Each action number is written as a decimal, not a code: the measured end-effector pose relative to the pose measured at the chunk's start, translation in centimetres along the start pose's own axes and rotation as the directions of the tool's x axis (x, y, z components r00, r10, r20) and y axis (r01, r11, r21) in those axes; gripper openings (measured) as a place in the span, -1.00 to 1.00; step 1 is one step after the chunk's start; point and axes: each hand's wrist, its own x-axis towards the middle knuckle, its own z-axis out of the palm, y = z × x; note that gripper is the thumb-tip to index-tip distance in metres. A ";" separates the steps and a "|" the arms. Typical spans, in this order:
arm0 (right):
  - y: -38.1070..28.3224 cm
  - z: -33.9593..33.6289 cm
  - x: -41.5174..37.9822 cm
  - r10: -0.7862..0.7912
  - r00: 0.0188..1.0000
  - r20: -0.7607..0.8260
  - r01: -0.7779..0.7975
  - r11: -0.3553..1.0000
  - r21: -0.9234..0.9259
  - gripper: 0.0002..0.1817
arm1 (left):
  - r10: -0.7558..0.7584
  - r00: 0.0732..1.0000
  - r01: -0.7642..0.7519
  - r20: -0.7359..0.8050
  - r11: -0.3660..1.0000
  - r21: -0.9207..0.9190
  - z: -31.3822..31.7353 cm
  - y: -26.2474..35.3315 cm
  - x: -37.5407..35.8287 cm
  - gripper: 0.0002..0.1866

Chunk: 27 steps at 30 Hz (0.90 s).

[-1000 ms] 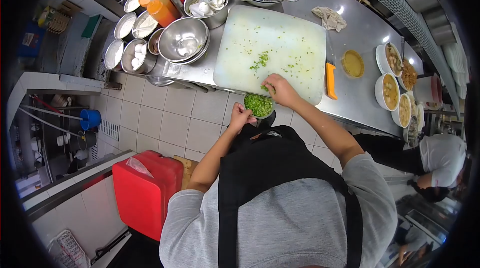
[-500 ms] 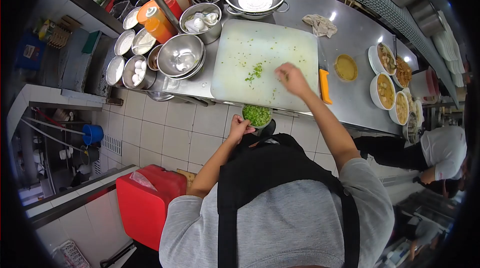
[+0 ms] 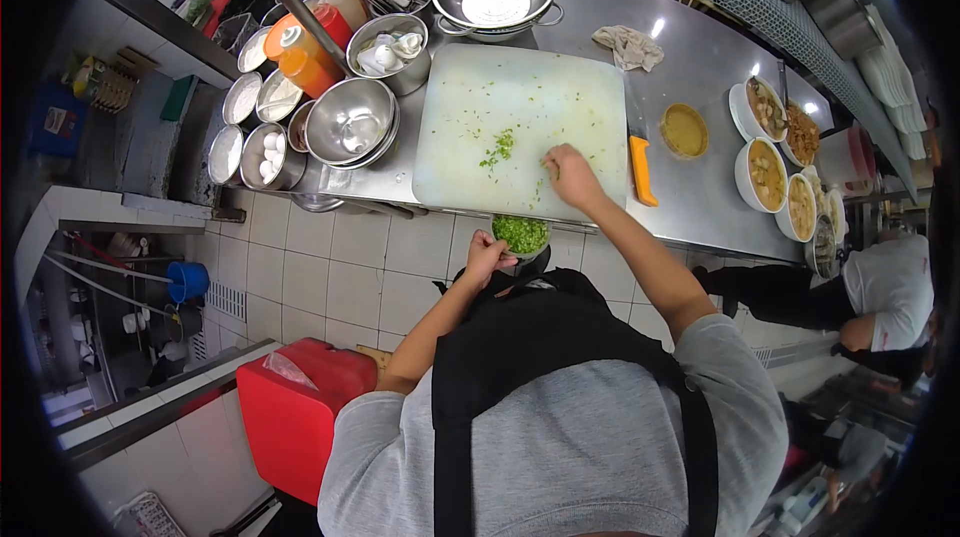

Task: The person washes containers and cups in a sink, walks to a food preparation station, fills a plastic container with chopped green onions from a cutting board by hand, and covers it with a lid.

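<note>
Left hand (image 3: 487,255): closed on rim of bowl (image 3: 521,235), held just below tabletop (image 3: 700,87) edge so greens can be swept in. Right hand (image 3: 573,177): fingers curled, laid on board (image 3: 520,107), gathering scattered greens (image 3: 499,146); contents not discernible. Knife (image 3: 640,170) parked beside board.

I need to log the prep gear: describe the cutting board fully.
The cutting board is a large white rectangular slab with rounded corners, plastic by its look, lying flat on the steel counter. Green chopped bits are strewn over it. The right hand rests on its near edge; an orange-handled knife lies alongside.
</note>
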 end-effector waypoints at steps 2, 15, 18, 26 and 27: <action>-1.3 0.5 -1.1 -0.022 0.999 0.043 0.020 0.999 0.043 -0.95 | 0.001 1.000 -0.001 -0.003 1.000 -0.003 0.1 0.1 -0.1 -0.69; -5.8 1.1 -3.1 -0.192 0.928 0.318 0.118 0.964 0.237 -0.93 | 0.007 0.999 -0.008 -0.033 1.000 -0.029 -1.1 0.3 -0.9 -0.69; -4.7 0.4 2.0 -0.179 0.972 0.153 0.160 0.979 0.128 -0.92 | 0.011 0.998 -0.013 -0.062 0.999 -0.042 -1.7 0.4 -1.0 -0.69; -1.1 3.7 8.7 -0.046 0.997 0.060 0.046 0.999 0.000 -0.91 | 0.083 0.983 -0.102 -0.162 0.988 -0.115 -2.8 0.9 -1.7 -0.69; -1.7 4.1 8.2 -0.046 0.995 0.093 0.043 0.998 0.039 -0.91 | 0.090 0.977 -0.115 -0.192 0.986 -0.121 -2.9 1.1 -1.8 -0.68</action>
